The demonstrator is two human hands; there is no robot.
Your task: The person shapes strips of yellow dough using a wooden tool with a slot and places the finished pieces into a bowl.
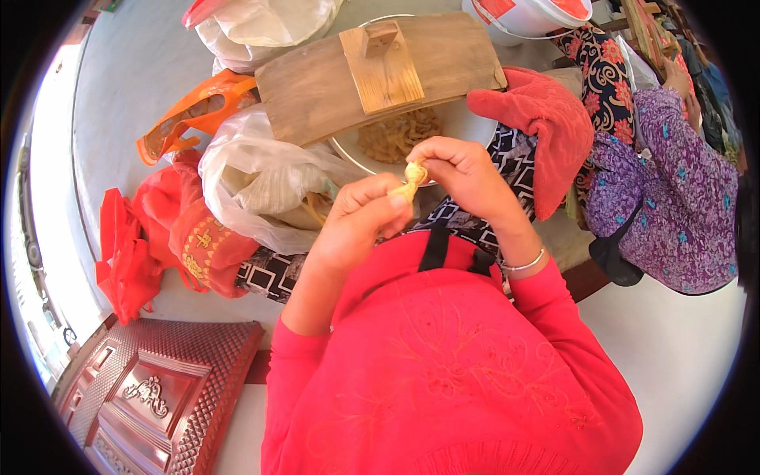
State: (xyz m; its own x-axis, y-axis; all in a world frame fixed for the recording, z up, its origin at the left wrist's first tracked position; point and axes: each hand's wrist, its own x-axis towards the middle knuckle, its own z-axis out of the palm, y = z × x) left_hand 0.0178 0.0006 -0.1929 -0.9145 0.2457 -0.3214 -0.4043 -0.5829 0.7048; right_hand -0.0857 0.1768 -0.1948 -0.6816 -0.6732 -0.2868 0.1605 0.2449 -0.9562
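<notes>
My left hand [370, 214] and my right hand [455, 170] pinch a small pale yellow knotted piece [412, 176] between them, above my lap. Below and beyond it is a white basin [356, 157] holding many yellowish-brown pieces [392, 136]. A curved wooden board [301, 95] lies across the basin's back, with a lighter plank and small wooden block [380, 71] on it. An open translucent bag [237, 190] with pale contents sits left of the basin.
Red bags [127, 269], an orange bag [182, 119], a white sack [245, 32] and a white bucket [522, 20] surround me. A red cloth [554, 127] lies right of the basin. Another person [657, 182] in purple floral clothing sits at right. A dark red moulded panel [150, 388] lies lower left.
</notes>
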